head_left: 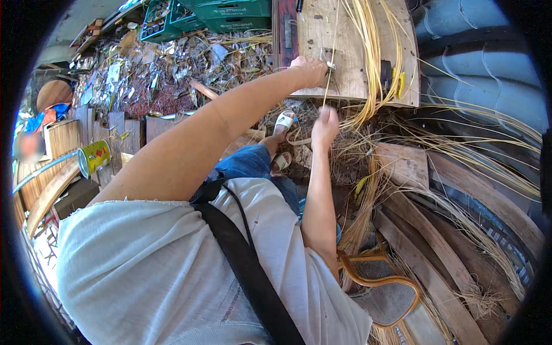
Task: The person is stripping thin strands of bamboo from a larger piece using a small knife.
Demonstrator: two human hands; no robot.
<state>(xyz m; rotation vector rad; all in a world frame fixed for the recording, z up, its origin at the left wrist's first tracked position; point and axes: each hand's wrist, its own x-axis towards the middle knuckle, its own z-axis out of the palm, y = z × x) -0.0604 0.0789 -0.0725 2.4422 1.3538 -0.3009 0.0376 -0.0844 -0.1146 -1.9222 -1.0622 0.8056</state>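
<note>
My left hand (pixel 310 71) is closed at the near edge of a wooden work board (pixel 316 29). Its fingers press by a small pale piece at the strip; whether they grip that piece I cannot make out. A thin rattan strip (pixel 333 40) runs down the board past those fingers to my right hand (pixel 326 127). That hand is closed around the strip just below the board's edge, and the strip looks taut between the two. Beside them on the board lies a bundle of yellow rattan strips (pixel 371 52), its ends hanging over the edge.
Green crates (pixel 230 17) stand beyond a litter-strewn floor. Wooden planks (pixel 425 270) and a rattan-framed mesh panel (pixel 382 282) lie at lower right, with loose strips (pixel 489 138) above. Grey-blue corrugated sheets (pixel 471 52) line the right. A yellow tin (pixel 94 158) is at left, near another person (pixel 29 146).
</note>
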